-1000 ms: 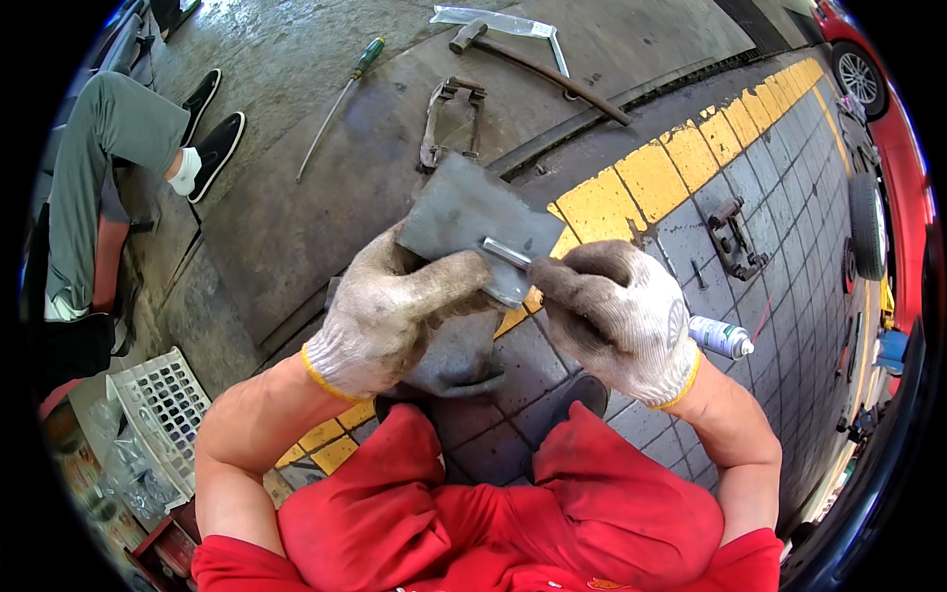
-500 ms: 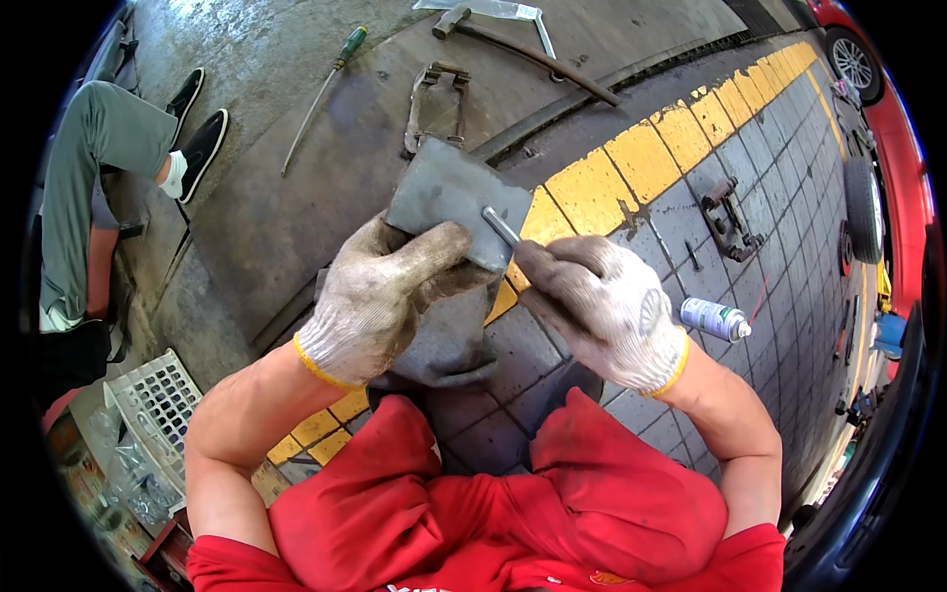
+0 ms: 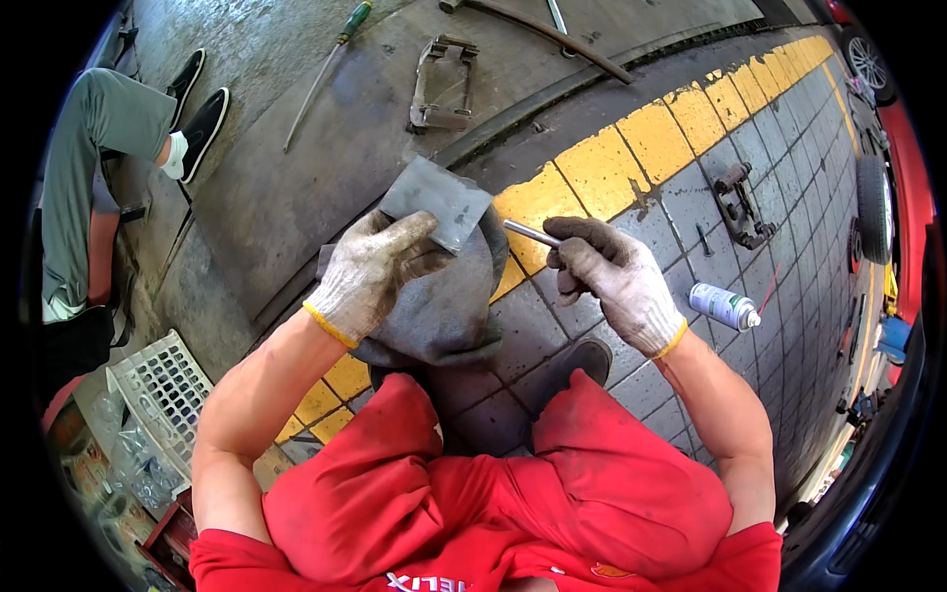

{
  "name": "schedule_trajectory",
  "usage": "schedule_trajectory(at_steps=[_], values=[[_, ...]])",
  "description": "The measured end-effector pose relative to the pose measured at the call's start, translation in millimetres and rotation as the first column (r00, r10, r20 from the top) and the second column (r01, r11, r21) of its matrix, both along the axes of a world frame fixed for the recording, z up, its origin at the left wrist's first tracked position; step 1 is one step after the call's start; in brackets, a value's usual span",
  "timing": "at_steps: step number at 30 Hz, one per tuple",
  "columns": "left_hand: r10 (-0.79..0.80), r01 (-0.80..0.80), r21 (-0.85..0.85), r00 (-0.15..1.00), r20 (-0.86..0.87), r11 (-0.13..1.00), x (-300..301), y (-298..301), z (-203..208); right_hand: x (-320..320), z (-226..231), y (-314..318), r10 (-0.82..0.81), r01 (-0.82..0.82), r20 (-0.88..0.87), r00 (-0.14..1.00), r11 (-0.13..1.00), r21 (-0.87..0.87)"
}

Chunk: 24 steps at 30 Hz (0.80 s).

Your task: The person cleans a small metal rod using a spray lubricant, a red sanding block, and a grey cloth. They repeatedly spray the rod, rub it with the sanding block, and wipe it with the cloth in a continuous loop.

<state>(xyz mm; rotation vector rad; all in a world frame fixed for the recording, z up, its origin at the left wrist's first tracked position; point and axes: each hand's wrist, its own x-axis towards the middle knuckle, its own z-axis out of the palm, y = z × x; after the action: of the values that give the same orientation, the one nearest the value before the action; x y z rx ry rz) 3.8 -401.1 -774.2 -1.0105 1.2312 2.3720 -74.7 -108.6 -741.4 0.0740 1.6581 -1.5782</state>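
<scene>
Both my hands wear dirty white knit gloves with yellow cuffs. My left hand [image 3: 367,271] is closed on a grey sheet that looks like sandpaper [image 3: 439,200], its thumb lying on top. Between the thumb and fingers of my right hand [image 3: 619,284] is a slim metal pin [image 3: 530,233], its free end pointing left toward the sheet, with a small gap between them. The pin's other end is hidden in the glove. Below the sheet hangs or lies a grey cloth [image 3: 434,314], in front of my knees; what carries it is hidden.
Ahead lie a metal bracket [image 3: 422,99], a screwdriver [image 3: 330,74] and a long-handled hammer [image 3: 538,33]. On the right-hand tiles are another bracket [image 3: 732,205], a bolt [image 3: 703,240] and a spray can [image 3: 725,307]. A white plastic basket [image 3: 163,395] stands left. Someone's legs [image 3: 123,128] are far left.
The pin was on the sheet and is now off it, my right hand having drawn back to the right. The sheet has moved slightly left and down.
</scene>
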Motion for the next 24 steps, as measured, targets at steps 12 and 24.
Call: schedule_trajectory(at_steps=[12, 24], values=[[-0.122, 0.122, 0.021, 0.992, -0.004, 0.992, -1.1, 23.2, 41.3, 7.2, 21.5, -13.3, -0.066, 0.076, 0.084, 0.994, 0.991, -0.114], [-0.996, 0.848, -0.526, 0.091, 0.018, 0.068, -35.4, 32.5, -38.8, 38.6, -38.8, 37.8, -0.350, 0.423, 0.339, 0.873, 0.889, -0.172]])
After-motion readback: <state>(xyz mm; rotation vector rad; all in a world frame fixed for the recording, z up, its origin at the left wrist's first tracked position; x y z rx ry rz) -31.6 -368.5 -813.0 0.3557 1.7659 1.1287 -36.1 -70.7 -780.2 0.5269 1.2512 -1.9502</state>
